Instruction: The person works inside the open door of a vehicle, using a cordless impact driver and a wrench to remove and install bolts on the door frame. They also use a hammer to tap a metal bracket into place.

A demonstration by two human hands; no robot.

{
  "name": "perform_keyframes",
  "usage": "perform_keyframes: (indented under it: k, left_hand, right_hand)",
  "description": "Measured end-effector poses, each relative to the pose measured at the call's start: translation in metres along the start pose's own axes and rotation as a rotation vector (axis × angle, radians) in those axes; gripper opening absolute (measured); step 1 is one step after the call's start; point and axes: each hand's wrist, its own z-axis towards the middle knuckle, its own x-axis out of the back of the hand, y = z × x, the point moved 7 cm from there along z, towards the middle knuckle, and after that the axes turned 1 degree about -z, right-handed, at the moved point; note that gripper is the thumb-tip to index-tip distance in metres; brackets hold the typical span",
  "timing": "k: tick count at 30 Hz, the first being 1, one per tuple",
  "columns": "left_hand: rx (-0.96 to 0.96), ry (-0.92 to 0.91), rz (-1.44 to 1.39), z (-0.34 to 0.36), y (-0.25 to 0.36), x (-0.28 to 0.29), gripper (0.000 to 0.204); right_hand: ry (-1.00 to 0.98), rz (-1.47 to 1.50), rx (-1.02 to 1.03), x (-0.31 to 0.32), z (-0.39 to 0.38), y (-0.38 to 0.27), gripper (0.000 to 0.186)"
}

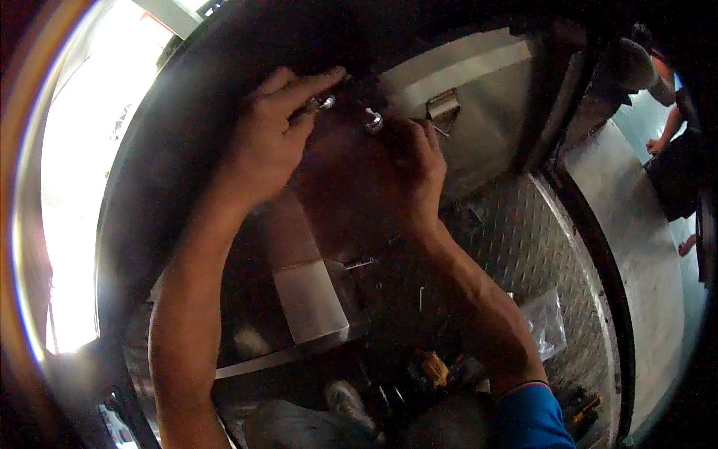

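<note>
Both of my hands are raised against a dark, reddish-brown panel [348, 176] at the top middle. My left hand [269, 142] has its thumb and fingers closed around a small shiny metal fitting [324, 102], with the index finger reaching past it. To the right, a second shiny metal fitting [373, 118] projects from the dark surface. Beside that one is my right hand [422, 165], its fingers curled; shadow hides what they hold, if anything. A thin bright metal edge shows by its fingertips, next to a small metal bracket [443, 107] on a pale panel.
A grey metal box [310, 299] stands below my hands, with a bolt [359, 263] near its right side. On the tread-plate floor [516, 232] lie a clear plastic bag [544, 325] and yellow-and-black tools [434, 367]. People [666, 127] are at the far right, beyond a door frame.
</note>
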Motion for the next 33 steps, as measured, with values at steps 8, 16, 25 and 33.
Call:
perform_keyframes:
  k: [8, 16, 25, 33]
  left_hand:
    - [-0.061, 0.062, -0.009, -0.002, 0.004, -0.007, 0.048]
    - [-0.006, -0.037, 0.067, 0.003, 0.004, -0.005, 0.047]
    - [0.021, -0.032, 0.053, 0.000, 0.006, -0.005, 0.047]
    - [0.214, -0.204, -0.011, -0.001, -0.003, 0.001, 0.044]
  right_hand:
    - [-0.039, 0.018, 0.012, -0.005, -0.005, 0.005, 0.043]
    - [0.052, -0.049, 0.077, -0.005, 0.002, -0.001, 0.037]
    - [0.060, 0.030, 0.040, 0.000, 0.010, -0.005, 0.033]
    - [0.021, 0.005, 0.002, 0.001, 0.013, -0.019, 0.027]
